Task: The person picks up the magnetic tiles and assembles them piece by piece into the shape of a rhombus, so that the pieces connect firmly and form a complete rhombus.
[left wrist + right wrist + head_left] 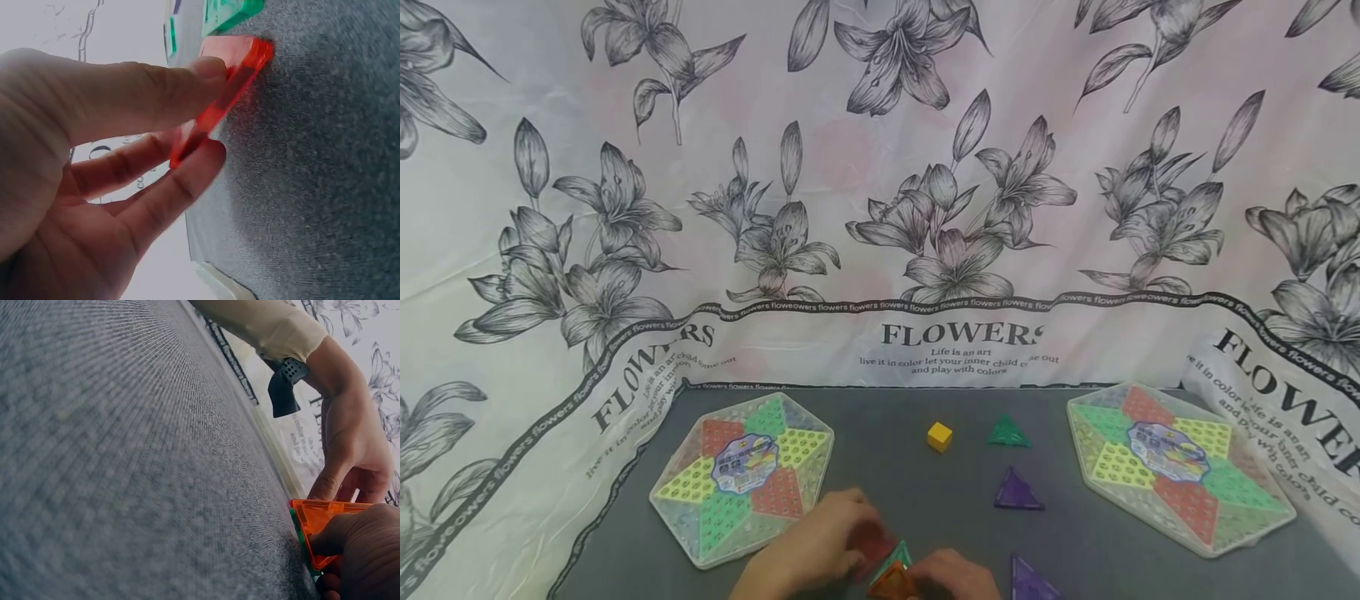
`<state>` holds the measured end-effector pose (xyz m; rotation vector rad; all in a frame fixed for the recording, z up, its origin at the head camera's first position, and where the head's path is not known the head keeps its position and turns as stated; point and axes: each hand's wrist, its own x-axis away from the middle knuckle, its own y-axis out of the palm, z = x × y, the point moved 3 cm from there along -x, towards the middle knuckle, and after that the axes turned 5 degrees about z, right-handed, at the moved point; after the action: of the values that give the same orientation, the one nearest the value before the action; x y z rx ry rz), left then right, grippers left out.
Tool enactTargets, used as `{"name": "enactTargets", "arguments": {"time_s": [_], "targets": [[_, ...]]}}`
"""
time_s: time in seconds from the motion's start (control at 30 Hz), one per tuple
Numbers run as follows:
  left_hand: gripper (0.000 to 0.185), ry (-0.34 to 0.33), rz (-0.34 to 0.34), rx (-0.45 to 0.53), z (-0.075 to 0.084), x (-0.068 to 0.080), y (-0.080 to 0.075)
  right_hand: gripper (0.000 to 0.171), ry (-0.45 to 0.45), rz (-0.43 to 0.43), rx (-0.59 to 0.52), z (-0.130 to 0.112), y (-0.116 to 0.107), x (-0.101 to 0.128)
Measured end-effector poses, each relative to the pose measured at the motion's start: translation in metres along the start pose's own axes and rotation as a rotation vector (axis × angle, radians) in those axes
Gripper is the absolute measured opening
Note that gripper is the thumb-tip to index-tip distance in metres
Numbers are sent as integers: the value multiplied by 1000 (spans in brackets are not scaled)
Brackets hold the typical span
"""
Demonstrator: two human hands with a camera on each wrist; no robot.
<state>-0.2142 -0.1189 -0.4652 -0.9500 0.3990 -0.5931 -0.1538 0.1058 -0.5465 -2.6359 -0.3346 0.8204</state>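
Low in the head view my two hands meet over a small cluster of translucent magnetic tiles. My left hand [838, 537] pinches a red tile [232, 81] between thumb [156, 94] and fingers, with its edge on the grey mat [895, 467]. My right hand [953, 575] grips an orange tile [320, 520] at its corner, against a green tile [899, 556] standing between the two hands. In the right wrist view the green edge [299, 540] peeks out beneath the orange tile.
Two hexagonal peg boards lie on the mat, one left [741, 483] and one right [1180, 471]. Loose between them are a yellow cube [938, 436], a green triangle [1007, 432] and two purple triangles [1017, 492] [1030, 581]. A flowered cloth [880, 208] backs the mat.
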Motion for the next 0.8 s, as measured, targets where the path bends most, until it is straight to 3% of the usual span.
{"name": "enactTargets", "arguments": {"time_s": [0.3,0.57,0.8], "targets": [[39,22,32,53,3,-2,-2,15,-67,45,101,-1,0,-1],[36,40,-73,351,7,-2,2,15,-45,38,121,-5,0,-1],[40,79,-120,293,10,1,4,14,-62,61,147,-5,1,-1]]}}
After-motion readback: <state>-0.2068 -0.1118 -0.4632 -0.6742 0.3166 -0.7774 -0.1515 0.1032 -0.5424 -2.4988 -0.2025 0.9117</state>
